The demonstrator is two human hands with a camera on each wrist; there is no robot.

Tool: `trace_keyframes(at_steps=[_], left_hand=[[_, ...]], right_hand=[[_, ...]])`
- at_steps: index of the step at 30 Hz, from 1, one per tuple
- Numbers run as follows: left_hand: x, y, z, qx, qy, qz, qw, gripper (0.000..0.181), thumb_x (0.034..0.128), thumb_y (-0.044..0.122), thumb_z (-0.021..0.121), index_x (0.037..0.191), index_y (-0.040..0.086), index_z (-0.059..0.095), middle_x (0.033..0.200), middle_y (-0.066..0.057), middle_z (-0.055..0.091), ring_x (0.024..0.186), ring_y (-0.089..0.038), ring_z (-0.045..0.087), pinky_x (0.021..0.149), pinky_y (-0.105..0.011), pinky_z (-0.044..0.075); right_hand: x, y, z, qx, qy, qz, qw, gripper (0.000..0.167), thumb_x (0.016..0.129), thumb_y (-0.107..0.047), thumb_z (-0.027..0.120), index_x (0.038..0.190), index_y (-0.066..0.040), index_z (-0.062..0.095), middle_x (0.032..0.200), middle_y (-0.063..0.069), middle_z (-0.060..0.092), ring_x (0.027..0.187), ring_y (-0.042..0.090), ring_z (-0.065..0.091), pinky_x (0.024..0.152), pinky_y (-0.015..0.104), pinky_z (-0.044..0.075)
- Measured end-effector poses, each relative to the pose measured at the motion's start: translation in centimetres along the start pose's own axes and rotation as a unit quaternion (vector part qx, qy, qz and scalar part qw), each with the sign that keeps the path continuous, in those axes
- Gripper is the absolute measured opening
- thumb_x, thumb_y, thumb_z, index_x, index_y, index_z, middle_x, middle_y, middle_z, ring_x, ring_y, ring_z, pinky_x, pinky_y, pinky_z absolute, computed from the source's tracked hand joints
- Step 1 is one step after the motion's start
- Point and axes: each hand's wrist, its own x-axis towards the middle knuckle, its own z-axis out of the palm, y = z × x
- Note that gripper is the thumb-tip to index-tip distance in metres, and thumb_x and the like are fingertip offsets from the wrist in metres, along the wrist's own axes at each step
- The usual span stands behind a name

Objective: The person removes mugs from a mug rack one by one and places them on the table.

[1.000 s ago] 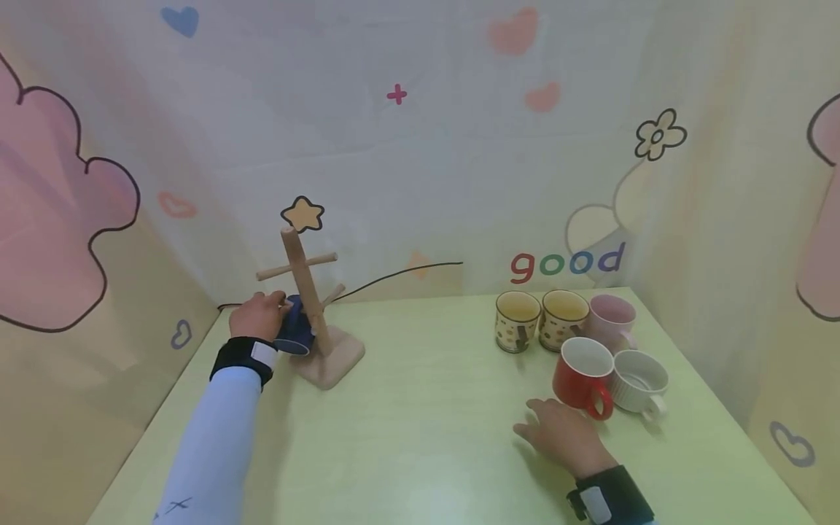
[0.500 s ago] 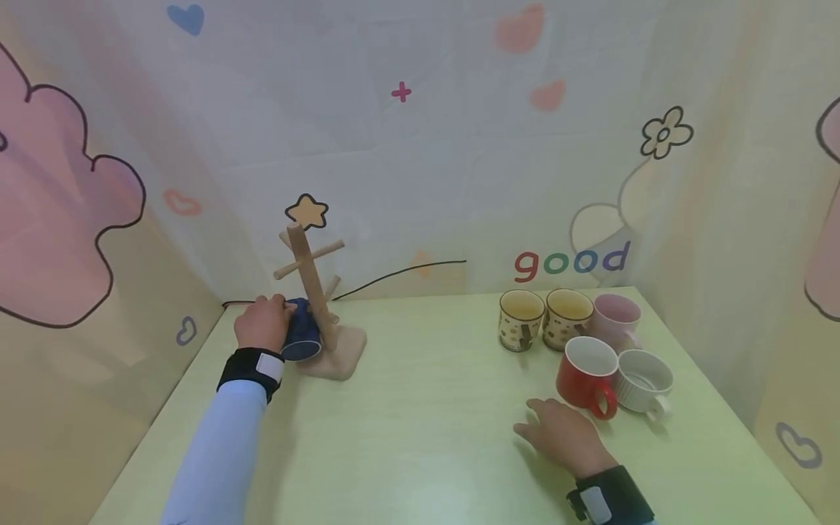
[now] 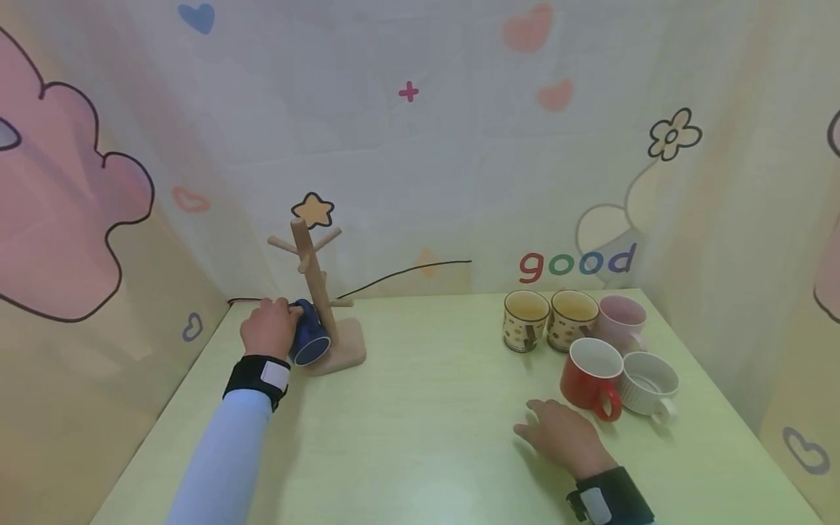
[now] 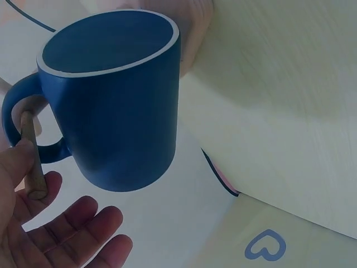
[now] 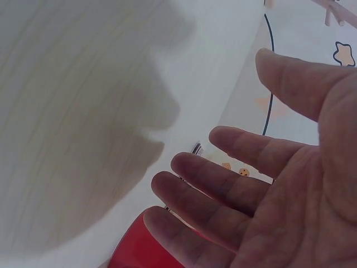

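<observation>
A wooden mug tree (image 3: 316, 284) stands at the table's back left. A blue mug (image 4: 120, 123) hangs tilted by its handle on one low peg (image 4: 35, 181) of it. My left hand (image 3: 267, 329) pinches that peg's end between thumb and index finger, as the left wrist view shows, while the other fingers lie apart from the mug. My right hand (image 3: 566, 437) is held over the table with fingers spread and grips nothing. Nearest to it is a red mug (image 3: 587, 375), seen partly behind the fingers in the right wrist view.
Beside the red mug is a white ribbed mug (image 3: 646, 385). Behind them, a pink mug (image 3: 620, 321) and two yellow patterned mugs (image 3: 525, 321) stand close together. A patterned cloth (image 3: 407, 160) closes off the back and sides of the table (image 3: 407, 437).
The mug tree has turned, base and pegs swinging round with the blue mug. My left hand has moved slightly right and toward me with the peg. The right hand stays put.
</observation>
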Motion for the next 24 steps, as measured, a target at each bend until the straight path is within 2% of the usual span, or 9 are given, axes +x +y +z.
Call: trace_keyframes(at_steps=[8,15,17,20,24], left_hand=[[-0.5,0.1,0.1,-0.005,0.015,-0.004,0.9999,0.041,0.1016,0.03,0.056,0.116,-0.007,0.062,0.103,-0.031,0.059,0.093,-0.048,0.062,0.074,-0.061,0.052],[-0.7,0.2,0.1,-0.012,0.015,-0.016,0.9997,0.041,0.1018,0.031,0.056,0.117,-0.007,0.062,0.104,-0.03,0.058,0.093,-0.047,0.061,0.073,-0.06,0.052],[-0.7,0.1,0.3,-0.031,0.014,-0.027,0.9991,0.042,0.1014,0.032,0.056,0.118,-0.007,0.061,0.106,-0.03,0.057,0.095,-0.047,0.06,0.074,-0.06,0.052],[-0.8,-0.3,0.7,-0.065,0.01,-0.053,0.9964,0.052,0.1001,0.035,0.057,0.129,-0.008,0.052,0.115,-0.034,0.052,0.102,-0.051,0.058,0.079,-0.063,0.05],[-1.0,-1.3,1.7,-0.133,-0.01,-0.099,0.9861,0.074,0.0985,0.041,0.056,0.143,-0.012,0.031,0.127,-0.04,0.043,0.113,-0.056,0.052,0.088,-0.065,0.046]], right_hand=[[0.1,0.0,0.2,-0.003,0.005,-0.003,1.0,0.052,0.09,-0.038,0.07,0.124,0.002,0.064,0.112,0.02,0.068,0.109,0.041,0.062,0.091,0.057,0.049],[0.1,0.1,0.2,0.0,0.005,-0.002,1.0,0.052,0.091,-0.038,0.069,0.124,0.002,0.064,0.112,0.02,0.067,0.109,0.04,0.062,0.091,0.057,0.049],[0.1,0.1,0.1,0.003,0.004,-0.001,1.0,0.052,0.091,-0.038,0.07,0.124,0.001,0.064,0.112,0.02,0.068,0.108,0.04,0.062,0.091,0.057,0.049],[0.0,0.1,0.1,0.009,0.002,0.001,1.0,0.052,0.09,-0.037,0.07,0.124,0.002,0.064,0.111,0.019,0.068,0.108,0.04,0.062,0.09,0.058,0.049],[-0.1,0.1,0.0,0.01,0.004,-0.001,0.9999,0.051,0.09,-0.037,0.07,0.124,0.002,0.064,0.111,0.019,0.068,0.107,0.039,0.063,0.09,0.057,0.049]])
